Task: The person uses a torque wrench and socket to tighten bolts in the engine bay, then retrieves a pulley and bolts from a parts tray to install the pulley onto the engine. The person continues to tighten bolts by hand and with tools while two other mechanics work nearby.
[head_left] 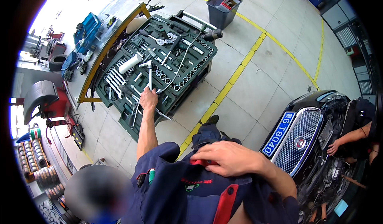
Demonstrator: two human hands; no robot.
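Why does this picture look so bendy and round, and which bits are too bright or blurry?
Head view: a wide fisheye lens, so yellow floor lines bend and the corners go black; head view: upper left, past the workbench, washes out white; head view: the round grey patch at lower left is blurred, while the left hand looks clear.
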